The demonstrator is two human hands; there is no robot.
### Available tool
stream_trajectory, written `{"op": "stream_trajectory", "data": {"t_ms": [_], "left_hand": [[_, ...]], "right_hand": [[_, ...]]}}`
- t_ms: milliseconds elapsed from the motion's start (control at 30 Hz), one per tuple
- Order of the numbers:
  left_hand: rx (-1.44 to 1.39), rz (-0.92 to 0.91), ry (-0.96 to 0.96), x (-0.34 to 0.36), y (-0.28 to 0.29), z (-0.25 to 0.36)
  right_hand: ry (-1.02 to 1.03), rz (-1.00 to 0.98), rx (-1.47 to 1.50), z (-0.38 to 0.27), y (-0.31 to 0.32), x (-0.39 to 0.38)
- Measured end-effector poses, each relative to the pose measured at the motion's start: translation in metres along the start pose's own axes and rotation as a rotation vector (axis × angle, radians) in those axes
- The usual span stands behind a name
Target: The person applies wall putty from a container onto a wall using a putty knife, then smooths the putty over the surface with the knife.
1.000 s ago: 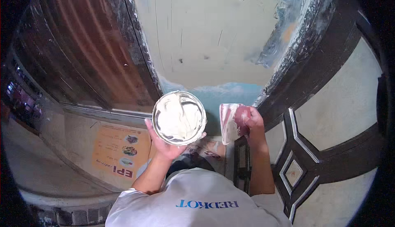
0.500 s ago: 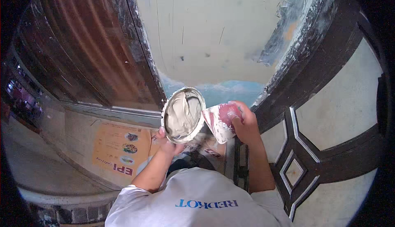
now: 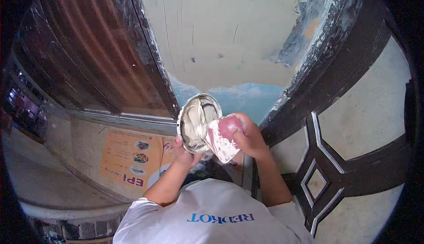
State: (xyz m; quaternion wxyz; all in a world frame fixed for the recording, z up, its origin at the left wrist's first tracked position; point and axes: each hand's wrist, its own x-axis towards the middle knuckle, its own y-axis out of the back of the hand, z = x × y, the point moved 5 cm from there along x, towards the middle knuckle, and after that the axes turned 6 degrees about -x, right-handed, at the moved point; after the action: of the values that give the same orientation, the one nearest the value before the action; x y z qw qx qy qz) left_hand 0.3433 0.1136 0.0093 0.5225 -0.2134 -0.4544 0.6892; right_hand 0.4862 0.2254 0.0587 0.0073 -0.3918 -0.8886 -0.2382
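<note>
My left hand (image 3: 187, 154) grips the lower edge of a round tub (image 3: 179, 127), tilted so its inside faces me. Pale grey-beige putty (image 3: 193, 118) fills much of it in thick swirls. In my right hand (image 3: 251, 138) is a pinkish-red, flat putty scraper (image 3: 226, 131), its blade smeared with white putty. The scraper's left edge reaches over the tub's right side and meets the putty there. My right fingers close round the scraper's upper right part.
Ahead stands a wall (image 3: 221, 32) coated in beige filler, with a blue strip low down. A dark wooden frame with brown curtain (image 3: 88, 36) is on the left, a dark panelled door (image 3: 327, 155) on the right. An orange printed sheet (image 3: 128, 160) lies below left.
My right hand has moved left and slightly down, bringing the scraper from beside the tub to over its right side, into the putty. The tub has shifted slightly right.
</note>
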Motion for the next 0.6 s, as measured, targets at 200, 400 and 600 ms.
{"op": "stream_trajectory", "data": {"t_ms": [200,400,600], "left_hand": [[0.022,0.043,-0.03,-0.006,0.011,-0.003],[0.05,0.049,0.118,-0.017,0.005,-0.015],[-0.087,0.07,0.207,-0.019,0.017,-0.008]], "right_hand": [[0.036,0.127,0.049,-0.001,0.024,0.009],[0.114,0.289,-0.172,-0.014,0.024,0.01],[0.109,0.204,-0.133,-0.024,0.014,0.01]]}}
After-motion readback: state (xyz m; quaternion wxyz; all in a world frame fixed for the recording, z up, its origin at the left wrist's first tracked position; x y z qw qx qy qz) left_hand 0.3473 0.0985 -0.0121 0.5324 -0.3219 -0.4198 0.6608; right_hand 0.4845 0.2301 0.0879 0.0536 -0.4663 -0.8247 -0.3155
